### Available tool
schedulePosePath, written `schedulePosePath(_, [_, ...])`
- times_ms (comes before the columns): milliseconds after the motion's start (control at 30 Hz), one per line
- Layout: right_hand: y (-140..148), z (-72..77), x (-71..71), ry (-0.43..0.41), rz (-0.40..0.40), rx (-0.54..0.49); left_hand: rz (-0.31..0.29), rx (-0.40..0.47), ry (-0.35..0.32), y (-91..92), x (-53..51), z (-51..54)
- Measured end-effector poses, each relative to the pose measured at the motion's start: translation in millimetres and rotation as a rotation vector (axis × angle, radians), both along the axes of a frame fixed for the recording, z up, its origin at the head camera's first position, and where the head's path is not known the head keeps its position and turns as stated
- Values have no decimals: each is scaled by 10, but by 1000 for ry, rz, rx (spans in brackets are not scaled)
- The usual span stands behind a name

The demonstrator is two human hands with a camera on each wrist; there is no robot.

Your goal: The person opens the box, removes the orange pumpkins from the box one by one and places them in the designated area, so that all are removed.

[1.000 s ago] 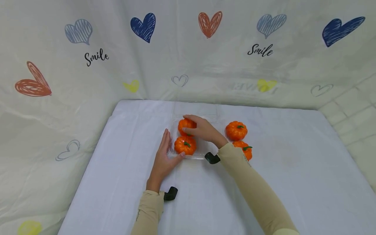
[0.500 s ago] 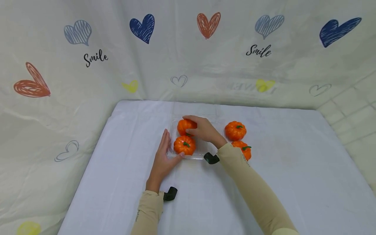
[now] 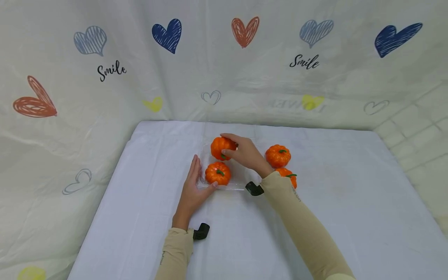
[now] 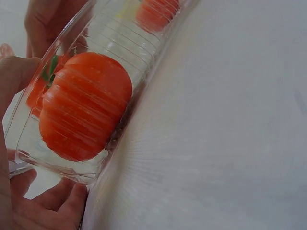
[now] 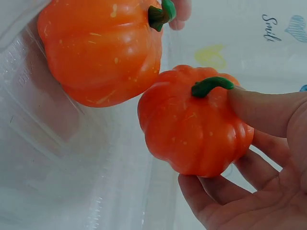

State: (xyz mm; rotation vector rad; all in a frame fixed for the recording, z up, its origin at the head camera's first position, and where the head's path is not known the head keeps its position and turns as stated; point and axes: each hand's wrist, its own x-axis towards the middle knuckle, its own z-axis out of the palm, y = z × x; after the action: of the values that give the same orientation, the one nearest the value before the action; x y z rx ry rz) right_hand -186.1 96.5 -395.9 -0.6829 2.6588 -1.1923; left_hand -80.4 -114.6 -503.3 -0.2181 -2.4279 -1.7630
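My right hand (image 3: pixel 246 153) pinches an orange toy pumpkin (image 3: pixel 221 147) between thumb and fingers, just above the far part of a clear plastic container (image 3: pixel 239 182). In the right wrist view this pumpkin (image 5: pixel 192 127) shows a green stem beside the thumb. A second pumpkin (image 3: pixel 217 174) sits in the container's near left part, seen through the ribbed wall in the left wrist view. My left hand (image 3: pixel 190 194) rests at the container's near left corner, its straight fingers along the left side and the thumb at the front rim.
To the right of the container are two more pumpkins: one farther back (image 3: pixel 278 156) and one nearer (image 3: pixel 288 177), partly hidden by my right sleeve. The container's clear lid (image 3: pixel 229 128) lies open toward the back. A white cloth covers the table (image 3: pixel 133 217), with a heart-printed curtain behind.
My right hand has raised the far pumpkin slightly, opening a gap between it and the near one. The left hand keeps its place at the container. The whole view shifts a little.
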Motion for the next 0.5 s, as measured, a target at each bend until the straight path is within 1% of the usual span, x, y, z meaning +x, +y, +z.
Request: schedulePosePath(500, [278, 116, 152, -24, -78, -97, 6, -14, -32, 1, 13, 2])
